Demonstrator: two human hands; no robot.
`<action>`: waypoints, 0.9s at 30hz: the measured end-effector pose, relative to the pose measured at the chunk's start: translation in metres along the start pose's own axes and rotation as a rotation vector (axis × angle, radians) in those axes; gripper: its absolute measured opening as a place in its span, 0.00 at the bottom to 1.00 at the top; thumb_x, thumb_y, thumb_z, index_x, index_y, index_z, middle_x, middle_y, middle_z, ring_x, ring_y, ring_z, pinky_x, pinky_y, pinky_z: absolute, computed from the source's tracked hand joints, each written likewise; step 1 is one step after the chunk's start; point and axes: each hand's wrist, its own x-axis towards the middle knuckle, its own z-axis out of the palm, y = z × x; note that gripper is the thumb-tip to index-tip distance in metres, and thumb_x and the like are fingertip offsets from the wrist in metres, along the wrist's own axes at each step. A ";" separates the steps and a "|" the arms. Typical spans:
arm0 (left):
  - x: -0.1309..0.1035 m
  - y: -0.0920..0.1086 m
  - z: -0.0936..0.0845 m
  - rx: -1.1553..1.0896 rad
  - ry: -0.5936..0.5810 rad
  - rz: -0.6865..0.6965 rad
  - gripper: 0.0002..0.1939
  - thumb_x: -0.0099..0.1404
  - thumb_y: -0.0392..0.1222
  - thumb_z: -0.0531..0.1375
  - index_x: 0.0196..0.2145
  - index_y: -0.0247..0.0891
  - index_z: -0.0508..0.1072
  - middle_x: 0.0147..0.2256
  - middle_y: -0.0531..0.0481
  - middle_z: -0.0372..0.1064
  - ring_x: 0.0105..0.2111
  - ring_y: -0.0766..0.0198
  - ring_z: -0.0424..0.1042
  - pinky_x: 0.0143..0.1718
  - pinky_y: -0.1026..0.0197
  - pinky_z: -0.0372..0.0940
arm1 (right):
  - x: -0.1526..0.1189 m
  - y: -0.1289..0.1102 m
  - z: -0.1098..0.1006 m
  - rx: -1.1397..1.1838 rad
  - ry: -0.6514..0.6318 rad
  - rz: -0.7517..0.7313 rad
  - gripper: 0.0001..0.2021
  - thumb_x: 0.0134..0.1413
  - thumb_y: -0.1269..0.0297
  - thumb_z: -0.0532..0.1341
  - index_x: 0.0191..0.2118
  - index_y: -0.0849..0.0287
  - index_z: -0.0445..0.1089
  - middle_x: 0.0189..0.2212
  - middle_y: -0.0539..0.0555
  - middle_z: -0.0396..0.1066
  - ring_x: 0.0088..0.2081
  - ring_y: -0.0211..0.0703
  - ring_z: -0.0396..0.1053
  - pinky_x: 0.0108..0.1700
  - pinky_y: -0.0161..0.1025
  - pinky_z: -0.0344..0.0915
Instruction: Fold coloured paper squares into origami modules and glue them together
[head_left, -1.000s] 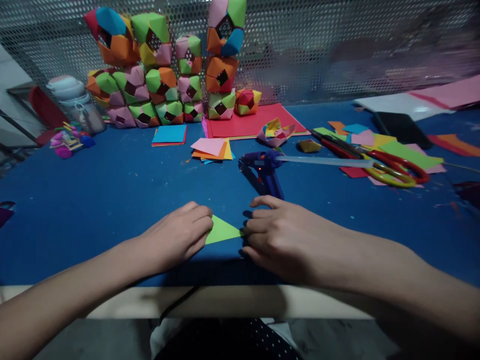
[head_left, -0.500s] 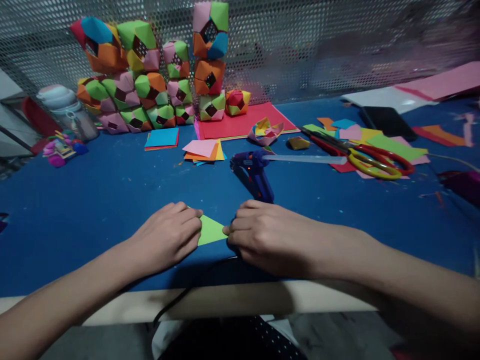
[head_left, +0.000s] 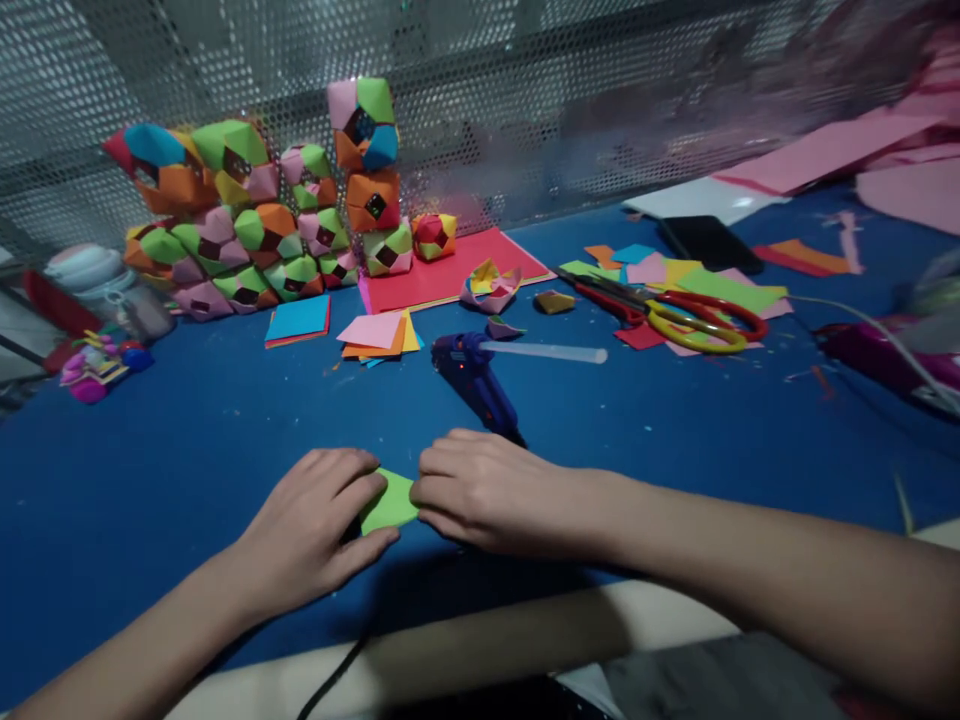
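A folded piece of light green paper (head_left: 390, 502) lies on the blue table between my two hands. The fingertips of my left hand (head_left: 315, 515) hold down its left side, and the thumb stands apart along the near edge. My right hand (head_left: 487, 492) has its fingers closed over the right corner, which they hide. Just beyond the right hand, a blue glue gun (head_left: 474, 380) rests with its small red light on. A long translucent glue stick (head_left: 547, 351) juts from its back end.
Stacked paper cubes (head_left: 262, 235) stand along the perforated metal panel at the back. Small paper squares (head_left: 375, 330) lie before them. Scissors (head_left: 697, 320) rest on paper scraps to the right, near a black phone (head_left: 709, 243). A dark cord (head_left: 337, 675) crosses the table's front edge.
The view has shifted and tilted, so everything sits lower and further left. My left thumb has spread away from the fingers. Both hands remain on the green paper.
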 end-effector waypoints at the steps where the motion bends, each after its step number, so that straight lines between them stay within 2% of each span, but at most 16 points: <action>1: 0.000 -0.001 0.000 0.009 0.016 0.007 0.16 0.62 0.47 0.55 0.44 0.35 0.67 0.45 0.40 0.67 0.45 0.54 0.66 0.44 0.52 0.62 | 0.000 0.001 0.001 0.003 0.009 0.001 0.12 0.61 0.63 0.51 0.34 0.62 0.68 0.30 0.54 0.66 0.32 0.39 0.60 0.34 0.38 0.51; 6: -0.001 -0.005 0.001 0.021 0.125 0.057 0.14 0.61 0.44 0.58 0.42 0.34 0.69 0.43 0.39 0.71 0.43 0.54 0.69 0.42 0.53 0.65 | 0.001 0.003 0.003 0.000 0.062 0.022 0.12 0.61 0.63 0.51 0.32 0.61 0.68 0.31 0.53 0.66 0.32 0.39 0.58 0.34 0.38 0.50; 10: -0.002 -0.009 0.003 -0.055 0.213 0.088 0.10 0.61 0.35 0.55 0.42 0.36 0.69 0.39 0.44 0.73 0.42 0.58 0.72 0.44 0.55 0.67 | 0.003 0.003 0.006 -0.012 0.149 0.035 0.14 0.62 0.66 0.49 0.30 0.61 0.68 0.27 0.52 0.66 0.30 0.37 0.58 0.31 0.38 0.51; 13: 0.001 -0.006 0.003 -0.115 0.286 0.114 0.11 0.60 0.30 0.54 0.41 0.37 0.68 0.35 0.47 0.74 0.39 0.61 0.73 0.41 0.60 0.68 | 0.004 0.003 0.006 0.024 0.224 0.046 0.15 0.63 0.66 0.48 0.32 0.61 0.69 0.28 0.53 0.67 0.30 0.38 0.60 0.32 0.37 0.55; 17: 0.002 0.003 -0.001 -0.161 0.321 0.120 0.13 0.59 0.28 0.54 0.42 0.39 0.67 0.34 0.47 0.74 0.35 0.63 0.74 0.37 0.63 0.69 | 0.004 0.000 0.003 0.190 0.345 0.047 0.15 0.63 0.67 0.46 0.36 0.63 0.69 0.32 0.56 0.68 0.34 0.38 0.64 0.36 0.35 0.62; 20: 0.001 0.009 -0.006 -0.159 0.358 0.010 0.12 0.60 0.30 0.55 0.41 0.41 0.67 0.33 0.49 0.74 0.31 0.65 0.74 0.33 0.66 0.68 | 0.004 -0.005 0.000 0.377 0.433 0.105 0.11 0.60 0.67 0.52 0.45 0.65 0.65 0.38 0.59 0.67 0.40 0.40 0.65 0.41 0.36 0.64; 23: 0.004 0.013 -0.015 -0.183 0.433 -0.167 0.06 0.60 0.33 0.55 0.35 0.41 0.68 0.30 0.52 0.74 0.28 0.67 0.73 0.30 0.67 0.66 | 0.006 -0.009 -0.001 0.574 0.479 0.276 0.22 0.52 0.67 0.58 0.53 0.64 0.57 0.47 0.61 0.63 0.45 0.42 0.65 0.46 0.39 0.64; 25: 0.009 0.015 -0.021 -0.256 0.459 -0.309 0.03 0.60 0.36 0.56 0.31 0.40 0.69 0.27 0.53 0.73 0.24 0.67 0.72 0.28 0.66 0.65 | 0.008 -0.010 -0.001 0.706 0.461 0.405 0.23 0.50 0.69 0.59 0.53 0.62 0.57 0.46 0.59 0.65 0.41 0.40 0.67 0.43 0.39 0.65; 27: 0.015 0.016 -0.026 -0.411 0.436 -0.477 0.06 0.61 0.40 0.55 0.27 0.39 0.69 0.22 0.55 0.71 0.21 0.67 0.70 0.26 0.65 0.64 | 0.012 -0.008 0.000 0.852 0.408 0.509 0.15 0.51 0.70 0.57 0.46 0.62 0.62 0.38 0.55 0.69 0.35 0.38 0.68 0.37 0.37 0.66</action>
